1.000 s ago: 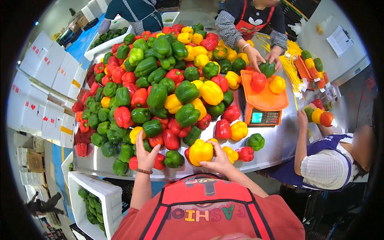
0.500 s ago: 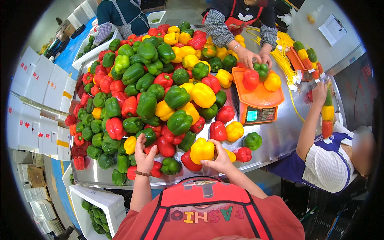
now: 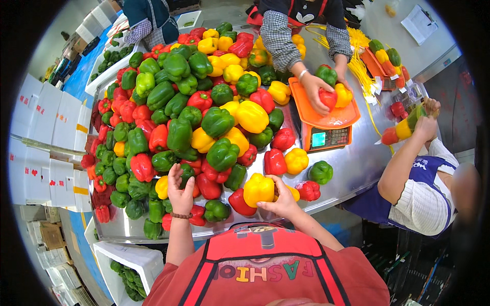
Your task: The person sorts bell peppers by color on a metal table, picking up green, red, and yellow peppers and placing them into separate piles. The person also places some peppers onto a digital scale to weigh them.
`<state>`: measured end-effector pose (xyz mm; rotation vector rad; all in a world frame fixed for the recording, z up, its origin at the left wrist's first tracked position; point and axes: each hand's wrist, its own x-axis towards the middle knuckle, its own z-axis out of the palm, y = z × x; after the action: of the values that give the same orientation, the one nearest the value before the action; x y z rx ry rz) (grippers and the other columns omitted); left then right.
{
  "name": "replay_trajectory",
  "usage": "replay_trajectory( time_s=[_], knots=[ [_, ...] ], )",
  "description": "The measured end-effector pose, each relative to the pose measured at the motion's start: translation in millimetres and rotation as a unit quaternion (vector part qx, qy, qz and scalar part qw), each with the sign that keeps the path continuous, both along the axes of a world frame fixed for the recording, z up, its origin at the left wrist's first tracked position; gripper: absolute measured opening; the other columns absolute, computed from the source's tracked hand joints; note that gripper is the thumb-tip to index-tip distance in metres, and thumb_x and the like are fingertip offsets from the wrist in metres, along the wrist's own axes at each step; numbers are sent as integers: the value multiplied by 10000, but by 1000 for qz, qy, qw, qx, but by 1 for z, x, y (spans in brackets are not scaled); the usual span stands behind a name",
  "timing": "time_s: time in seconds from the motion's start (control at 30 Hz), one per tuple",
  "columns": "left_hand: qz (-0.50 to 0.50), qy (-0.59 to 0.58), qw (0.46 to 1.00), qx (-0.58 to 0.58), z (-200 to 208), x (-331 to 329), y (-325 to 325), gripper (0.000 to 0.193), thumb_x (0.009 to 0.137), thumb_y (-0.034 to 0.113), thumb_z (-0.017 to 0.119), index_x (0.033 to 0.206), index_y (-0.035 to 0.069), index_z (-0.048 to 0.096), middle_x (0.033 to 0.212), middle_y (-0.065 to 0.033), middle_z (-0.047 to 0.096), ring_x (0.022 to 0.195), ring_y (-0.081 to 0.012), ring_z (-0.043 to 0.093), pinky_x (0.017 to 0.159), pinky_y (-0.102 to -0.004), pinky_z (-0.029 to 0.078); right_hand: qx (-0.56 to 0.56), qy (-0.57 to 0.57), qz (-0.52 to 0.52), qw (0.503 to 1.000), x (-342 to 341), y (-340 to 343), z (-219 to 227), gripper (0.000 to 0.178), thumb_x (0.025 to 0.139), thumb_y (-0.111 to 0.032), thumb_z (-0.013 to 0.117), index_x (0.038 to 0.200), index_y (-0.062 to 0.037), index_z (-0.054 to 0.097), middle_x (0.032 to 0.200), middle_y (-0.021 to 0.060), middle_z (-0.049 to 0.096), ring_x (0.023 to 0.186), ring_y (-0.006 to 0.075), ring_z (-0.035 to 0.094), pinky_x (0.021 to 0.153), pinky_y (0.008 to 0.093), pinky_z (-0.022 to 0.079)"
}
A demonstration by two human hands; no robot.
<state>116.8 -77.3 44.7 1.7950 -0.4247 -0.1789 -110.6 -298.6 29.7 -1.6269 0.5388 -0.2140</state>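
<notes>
At lower centre, near the desk [image 3: 354,171] edge, a yellow bell pepper [image 3: 259,190] is grasped by the right grip [image 3: 282,201]; the left grip [image 3: 181,195] is spread loosely beside piled bell peppers [image 3: 219,122]. Open room is seen below-right of the orange scale [image 3: 324,122].

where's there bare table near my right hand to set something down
Bare tabletop lies right of the loose green pepper, below the orange scale. Heaped peppers crowd the left; others sit beside your right hand.

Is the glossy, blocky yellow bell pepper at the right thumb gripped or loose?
Gripped: the right hand has thumb and fingers against the right side of the yellow pepper. Lifted clear or not, I cannot tell.
</notes>
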Motion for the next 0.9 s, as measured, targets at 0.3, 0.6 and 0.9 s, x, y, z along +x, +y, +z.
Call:
replay_trajectory(
  time_s=[0.3,0.6,0.9],
  knots=[
    [9,12,1000,8,0,1,4,625,834,65,682,1391,25,403,1364,-127,495,1214,-240,503,1007,-367,398,-35,-72,-137,987,4,-53,30,774,672,-212,850,1308,-33,449,1158,113,601,1116,206,566,965,344,453],
    [10,15,1000,16,1,0,9,622,821,85,703,1374,40,421,1341,-118,522,1202,-237,522,1012,-380,393,-255,-75,-401,877,36,-248,14,686,719,-154,831,1277,20,473,1110,134,628,1032,231,606,882,341,490],
    [27,28,999,18,-10,-4,21,632,816,93,706,1376,31,420,1348,-129,517,1204,-245,524,1000,-385,401,-512,-63,-380,768,74,-221,25,717,787,-192,754,1360,54,400,1371,216,464,1299,347,415,1089,432,320]
  ],
)
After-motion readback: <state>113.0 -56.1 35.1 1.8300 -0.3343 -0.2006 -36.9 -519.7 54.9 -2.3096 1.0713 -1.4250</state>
